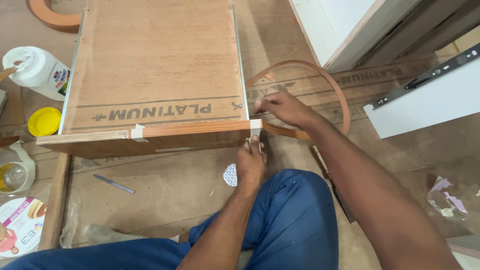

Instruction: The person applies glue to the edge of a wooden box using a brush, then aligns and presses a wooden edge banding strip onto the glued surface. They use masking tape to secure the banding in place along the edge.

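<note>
**Visitor:** What are your hands on right now?

**Me:** The corner of the panel (155,65). It lies flat on the floor (170,187) in front of my knees. A brown strip (200,129) runs along its near edge, and I'm at the right-hand end of it.

**Visitor:** And each hand?

**Me:** My left hand (250,165) comes up from below, fingers (253,145) pressed together on the tape (255,128) at the corner, holding it down against the edge. My right hand (281,106) sits just past the corner, fingers pinching the strip where it leaves the panel. The loose rest of it arcs up and round behind my wrist.

**Visitor:** There's another bit of tape further left?

**Me:** Yes (137,132), about midway along the same edge.

**Visitor:** So which step is this?

**Me:** I'd call it fixing the strip's end at the corner; the run to the left already looks laid.

**Visitor:** What does the next move ask for?

**Me:** By my reckoning, steady pressure from the left so the tape grips, and the right keeping the strip taut and level with the edge, or it lifts at the corner.

**Visitor:** Anything else within reach?

**Me:** A white bottle (35,70) and yellow lid (44,121) well off to the left, and a pen (113,183) on the floor below the panel.
</note>
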